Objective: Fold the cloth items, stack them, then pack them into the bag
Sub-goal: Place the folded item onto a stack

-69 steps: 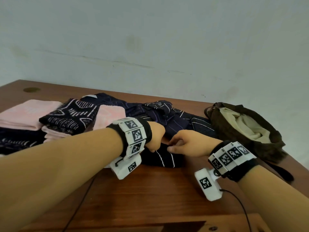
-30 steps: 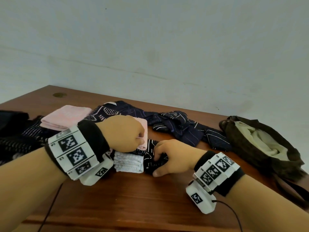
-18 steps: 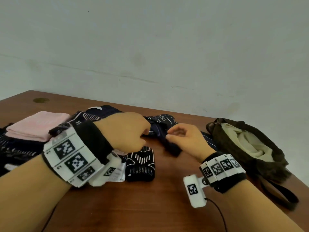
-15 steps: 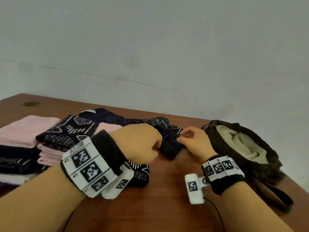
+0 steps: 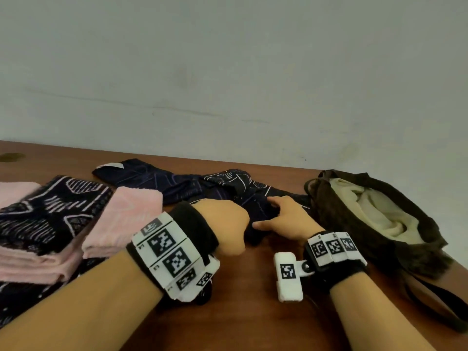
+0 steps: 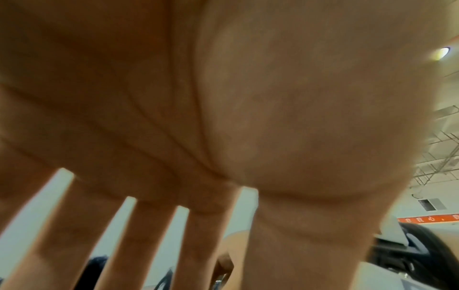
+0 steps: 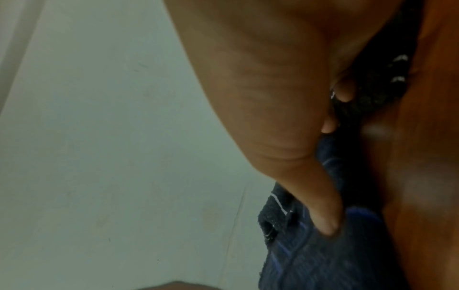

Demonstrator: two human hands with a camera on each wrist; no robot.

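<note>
Near the desk (image 5: 253, 312) middle | both hands had moved onto the dark cloth (image 5: 255, 206) | left hand (image 5: 222, 229) grip unclear, right hand (image 5: 286, 221) pinched it | folded stack (image 5: 121, 219) left, bag (image 5: 354, 224) right | more folding left

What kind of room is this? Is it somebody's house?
Hard to say. Probably a plain workroom: a bare grey wall, a brown wooden table with folded pink towels, and high roof trusses in the left wrist view.
</note>
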